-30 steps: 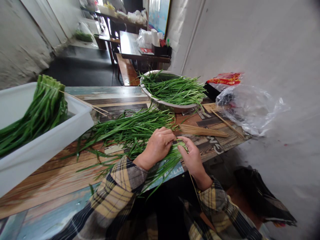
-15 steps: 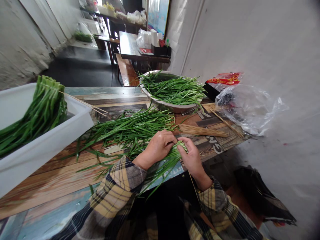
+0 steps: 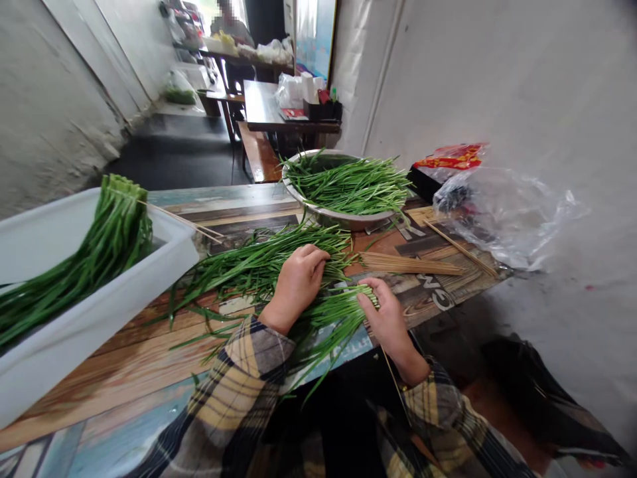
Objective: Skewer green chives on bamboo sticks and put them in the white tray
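Observation:
My right hand (image 3: 391,322) is closed round the pale cut ends of a bunch of garlic chives (image 3: 343,315), whose green leaves hang toward the table's front edge. A thin skewer (image 3: 391,372) runs down from beneath that hand. My left hand (image 3: 301,282) lies over the loose chive pile (image 3: 243,262), thumb and fingers pinched together at its stem ends; the tips are partly hidden among the stems. Just beyond, a bundle of bamboo skewers (image 3: 411,263) rests on the patterned table (image 3: 124,355).
A metal bowl (image 3: 338,218) heaped with chives stands at the back. On the left, a white tub (image 3: 99,305) holds skewered chives (image 3: 122,219). Clear plastic bags (image 3: 512,219) lie against the right wall. A person (image 3: 231,30) is at a far table.
My left hand has moved away from the bunch, left and up to the loose pile. My right hand still holds the bunch. The view has tilted slightly.

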Motion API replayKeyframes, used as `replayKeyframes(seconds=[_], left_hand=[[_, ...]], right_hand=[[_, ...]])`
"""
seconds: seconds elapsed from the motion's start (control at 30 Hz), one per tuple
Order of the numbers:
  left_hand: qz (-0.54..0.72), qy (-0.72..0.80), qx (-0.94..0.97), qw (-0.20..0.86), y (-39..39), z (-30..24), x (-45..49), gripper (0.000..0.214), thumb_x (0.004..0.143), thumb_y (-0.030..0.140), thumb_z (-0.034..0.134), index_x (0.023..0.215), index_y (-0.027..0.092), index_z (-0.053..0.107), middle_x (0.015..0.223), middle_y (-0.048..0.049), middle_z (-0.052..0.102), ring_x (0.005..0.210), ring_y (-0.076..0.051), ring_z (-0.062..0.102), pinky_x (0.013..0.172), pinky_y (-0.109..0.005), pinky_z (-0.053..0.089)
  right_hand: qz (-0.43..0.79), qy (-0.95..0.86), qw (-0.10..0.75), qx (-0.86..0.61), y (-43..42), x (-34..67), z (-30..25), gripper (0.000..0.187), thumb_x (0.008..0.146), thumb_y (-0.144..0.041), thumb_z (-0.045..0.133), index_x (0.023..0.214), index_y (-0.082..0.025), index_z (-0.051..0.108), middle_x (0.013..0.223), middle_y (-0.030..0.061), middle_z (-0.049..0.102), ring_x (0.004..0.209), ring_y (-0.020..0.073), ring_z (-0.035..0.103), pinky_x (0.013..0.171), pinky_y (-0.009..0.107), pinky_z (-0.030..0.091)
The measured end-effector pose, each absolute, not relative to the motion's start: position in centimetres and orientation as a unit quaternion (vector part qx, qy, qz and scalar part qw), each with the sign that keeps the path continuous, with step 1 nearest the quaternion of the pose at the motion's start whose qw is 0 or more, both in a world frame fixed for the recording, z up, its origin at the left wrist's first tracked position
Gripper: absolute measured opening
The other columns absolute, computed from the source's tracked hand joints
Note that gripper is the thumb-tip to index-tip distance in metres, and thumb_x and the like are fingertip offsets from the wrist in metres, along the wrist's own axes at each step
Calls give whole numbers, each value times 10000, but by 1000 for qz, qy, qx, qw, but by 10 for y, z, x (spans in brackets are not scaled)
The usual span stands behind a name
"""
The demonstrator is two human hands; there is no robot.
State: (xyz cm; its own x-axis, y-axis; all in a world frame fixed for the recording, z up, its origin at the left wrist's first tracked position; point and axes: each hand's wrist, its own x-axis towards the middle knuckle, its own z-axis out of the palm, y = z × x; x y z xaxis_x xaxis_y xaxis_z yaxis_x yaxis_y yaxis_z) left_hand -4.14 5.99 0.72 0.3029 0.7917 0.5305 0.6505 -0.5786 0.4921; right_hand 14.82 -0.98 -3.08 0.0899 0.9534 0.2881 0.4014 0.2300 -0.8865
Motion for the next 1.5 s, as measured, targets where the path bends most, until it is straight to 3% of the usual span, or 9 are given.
replayKeyframes(seconds=[0.23, 0.53, 0.9, 1.5], left_hand=[[237, 455, 858, 11, 60, 3, -38, 207, 898, 155, 480, 917, 169, 686, 892, -77, 575, 847, -201, 516, 789, -339, 441], [257, 457, 851, -33, 54, 12, -35, 205, 895, 219, 512, 758, 189, 661, 903, -60, 605, 882, -214, 493, 739, -353, 369], [384, 397, 796, 247, 46, 0, -16, 90, 803, 121, 584, 745, 169, 632, 756, -12, 622, 770, -145, 561, 708, -260, 421], [400, 385, 770, 316, 46, 3, -15, 142, 763, 67, 580, 719, 153, 684, 744, -12, 684, 720, -120, 614, 696, -230, 453]], right_hand=[[287, -610, 491, -551, -10, 147, -30, 200, 843, -264, 556, 1031, -197, 570, 1001, 66, 650, 977, 211, 606, 886, 347, 449], [283, -609, 496, -550, -9, 148, -33, 220, 841, -283, 563, 1040, -193, 592, 1021, 72, 662, 985, 217, 611, 896, 356, 449], [281, -616, 473, -564, -11, 147, -28, 204, 864, -299, 551, 1026, -188, 608, 971, 51, 675, 907, 203, 621, 824, 322, 465], [290, -613, 475, -561, -12, 146, -21, 208, 852, -253, 546, 1026, -183, 637, 989, 52, 699, 925, 204, 637, 825, 309, 472]])
